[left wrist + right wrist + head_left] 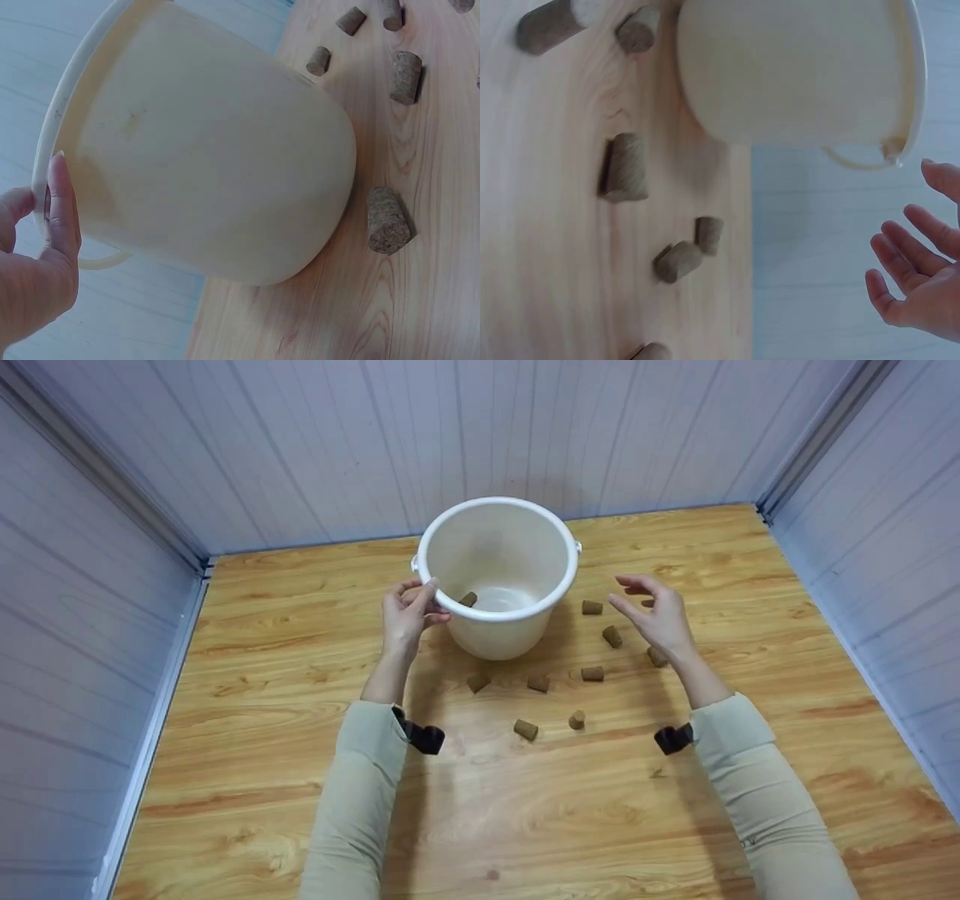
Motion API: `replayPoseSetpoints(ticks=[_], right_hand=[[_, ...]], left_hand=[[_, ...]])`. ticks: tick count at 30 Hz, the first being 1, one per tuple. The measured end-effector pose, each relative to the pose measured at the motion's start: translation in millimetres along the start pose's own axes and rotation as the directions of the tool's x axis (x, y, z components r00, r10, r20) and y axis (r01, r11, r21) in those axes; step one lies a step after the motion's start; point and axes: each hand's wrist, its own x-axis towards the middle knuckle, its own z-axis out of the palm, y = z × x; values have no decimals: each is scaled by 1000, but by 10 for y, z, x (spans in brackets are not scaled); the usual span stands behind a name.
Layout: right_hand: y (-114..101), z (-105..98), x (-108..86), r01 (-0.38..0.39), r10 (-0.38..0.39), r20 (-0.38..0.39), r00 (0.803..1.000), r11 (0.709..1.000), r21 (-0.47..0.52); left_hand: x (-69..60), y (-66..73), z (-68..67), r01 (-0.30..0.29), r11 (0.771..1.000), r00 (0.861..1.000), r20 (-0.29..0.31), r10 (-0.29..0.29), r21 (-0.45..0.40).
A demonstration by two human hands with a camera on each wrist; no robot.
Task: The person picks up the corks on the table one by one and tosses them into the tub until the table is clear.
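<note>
A white plastic bucket [498, 636] stands upright on the wood-grain surface. My left hand [406, 615] pinches its rim at the near left, thumb on top and fingers against the outer wall, as the left wrist view also shows. One brown cork stopper [468, 599] is inside the bucket. My right hand [660, 616] hovers to the right of the bucket with fingers spread and loosely bent, holding nothing. Below and beside it lie cork stoppers, among them one near its fingertips [634, 592], a cork [592, 607], another cork [613, 637] and a third cork [657, 658] partly behind the wrist.
More corks lie scattered in front of the bucket, such as a cork [526, 729] nearest me and an upright cork [577, 720]. Pale panel walls [300, 450] enclose the wooden surface [247, 720] at the back and both sides. The bucket's thin handle [105, 262] hangs behind it.
</note>
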Motion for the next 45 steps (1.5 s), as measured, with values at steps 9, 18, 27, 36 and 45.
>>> replayPoseSetpoints(ticks=[9,18,27,36,45], right_hand=[[380,-86,-171,-101,101,46,994,995,-20],[660,-203,-344,-165,171,74,982,983,-82],[875,-259,-448,-212,226,116,967,969,-127],[1031,-267,-499,-289,317,138,938,938,-190],[1129,-238,-507,-299,329,117,937,929,-218]], left_hand=[[-505,647,286,93,994,995,-29,-95,-63],[-296,384,177,84,997,996,-21,-84,-1],[-627,805,404,105,994,992,-64,-104,9],[-454,609,296,116,993,992,-48,-117,-28],[-412,521,247,67,998,998,-20,-67,-10]])
